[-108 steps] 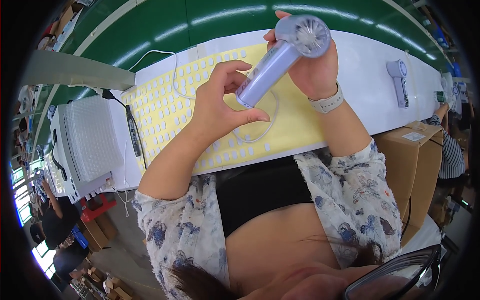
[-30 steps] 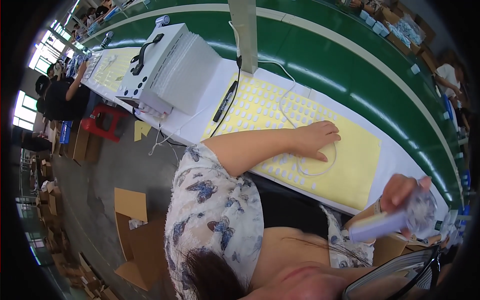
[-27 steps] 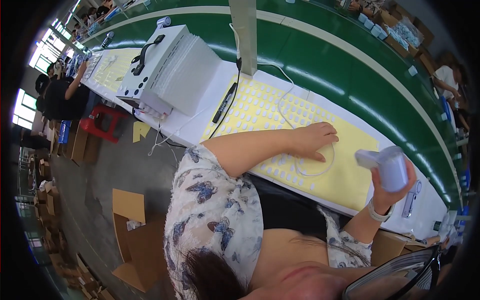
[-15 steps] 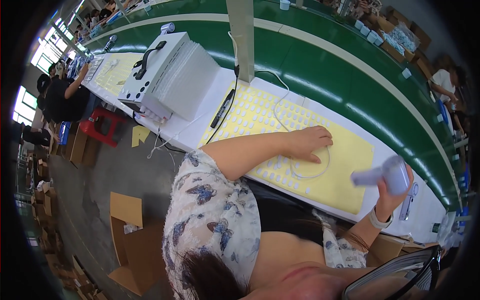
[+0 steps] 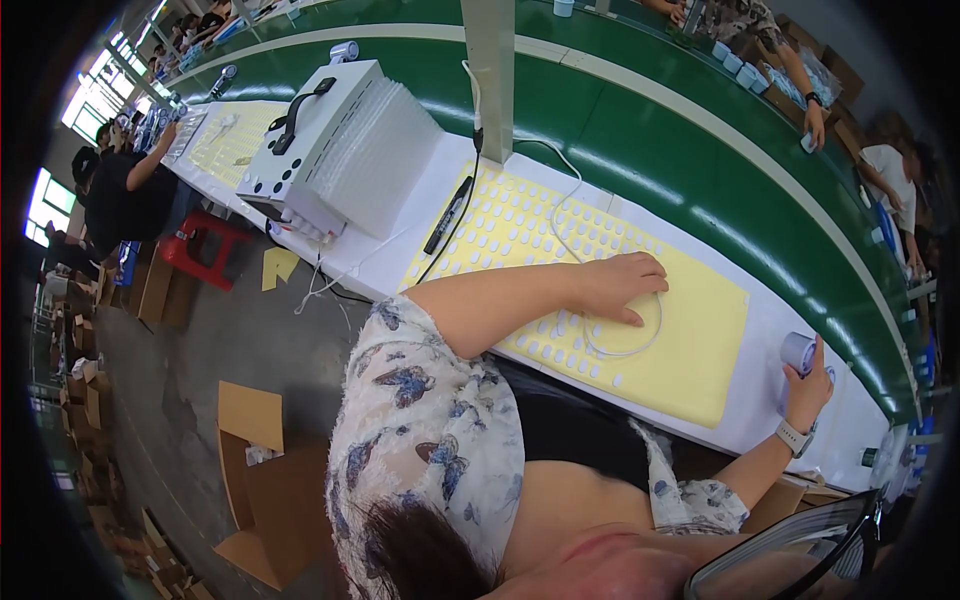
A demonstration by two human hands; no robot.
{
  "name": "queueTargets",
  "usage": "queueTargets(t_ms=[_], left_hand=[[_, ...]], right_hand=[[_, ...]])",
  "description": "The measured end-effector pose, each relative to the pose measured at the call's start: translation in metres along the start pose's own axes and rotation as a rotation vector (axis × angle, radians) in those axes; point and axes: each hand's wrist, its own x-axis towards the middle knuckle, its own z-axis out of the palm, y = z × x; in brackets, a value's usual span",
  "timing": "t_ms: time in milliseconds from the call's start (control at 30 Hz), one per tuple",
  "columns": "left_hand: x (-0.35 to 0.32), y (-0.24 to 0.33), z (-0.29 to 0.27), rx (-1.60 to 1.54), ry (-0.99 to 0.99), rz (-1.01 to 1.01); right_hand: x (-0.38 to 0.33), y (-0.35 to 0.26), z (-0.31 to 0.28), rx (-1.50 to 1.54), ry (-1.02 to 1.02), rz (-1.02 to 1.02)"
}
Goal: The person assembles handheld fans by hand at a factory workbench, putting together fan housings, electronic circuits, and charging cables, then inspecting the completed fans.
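My left hand (image 5: pixel 622 286) lies flat on a yellow sheet (image 5: pixel 700 345) carrying rows of small white oval stickers, fingers a little apart. A thin white cable (image 5: pixel 632 352) loops around beside its fingertips. At the right end of the table, my right hand (image 5: pixel 806 392) is closed around a lavender handheld device (image 5: pixel 798 352) with a round, cylindrical head. Its handle is mostly hidden by the hand. A second such device lay at this spot, and only a small part of it shows beyond my fingers.
A white-grey box-shaped machine (image 5: pixel 300 140) with a black handle stands at the left of the table beside stacked clear sheets (image 5: pixel 375 150). A black marker (image 5: pixel 447 215) lies near a metal post (image 5: pixel 489 80). Behind runs a green conveyor belt (image 5: pixel 680 160). A cardboard box (image 5: pixel 290 510) stands on the floor.
My right hand has carried the lavender device right, down toward the tabletop, and its handle has turned from pointing left. My left hand has stayed put. A person's hand now reaches over the far belt.
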Motion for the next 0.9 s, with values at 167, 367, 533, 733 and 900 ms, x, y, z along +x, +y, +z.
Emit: queueTargets(t_ms=[167, 367, 533, 733, 900], left_hand=[[-0.001, -0.002, 0.0, 0.008, 0.005, 0.013], [-0.002, -0.002, 0.001, 0.008, 0.0, 0.006], [0.001, -0.003, 0.0, 0.018, -0.009, 0.011], [-0.003, -0.003, -0.004, 0.007, -0.004, 0.016], [0.001, -0.002, -0.001, -0.025, 0.02, 0.032]], right_hand=[[0.013, 0.073, 0.047, 0.02, 0.039, 0.312], [0.035, 0.1, 0.067, -0.246, 0.069, 0.583], [0.054, 0.111, 0.073, -0.427, 0.222, 0.605], [0.04, -0.075, -0.004, 0.264, 0.264, -0.313], [0.003, -0.196, -0.026, 0.654, -0.521, -0.494]])
